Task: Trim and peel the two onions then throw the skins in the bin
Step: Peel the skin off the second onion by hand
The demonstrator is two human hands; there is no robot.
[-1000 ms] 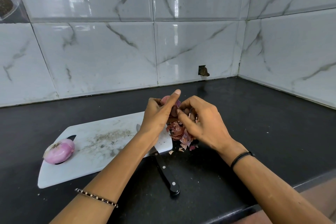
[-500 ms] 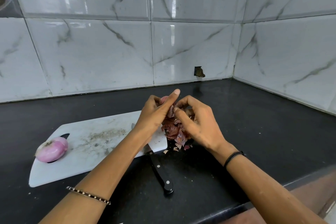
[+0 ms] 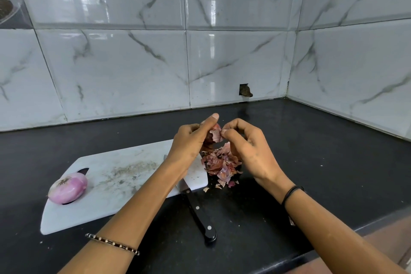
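Left hand [image 3: 189, 147] is gripping a red onion [image 3: 209, 139], right hand [image 3: 246, 149] pinching its papery skin [image 3: 218, 133], above the black stone surface [image 3: 311, 162] meeting white marble-tiled walls [image 3: 133, 62].

The left hand [image 3: 189, 142] grips an onion [image 3: 211, 134] above the counter [image 3: 311, 151] while the right hand [image 3: 246, 149] pinches its skin (a pile of skins [image 3: 220, 165] lies below); a peeled onion [image 3: 67, 188] rests on the cutting board [image 3: 115, 184].

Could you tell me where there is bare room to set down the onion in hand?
The middle of the board is free, between the peeled onion at its left end and the knife at its right. The counter right of the right hand, toward the corner, is bare. Crowded: the board's right edge, with skins, knife and left hand.
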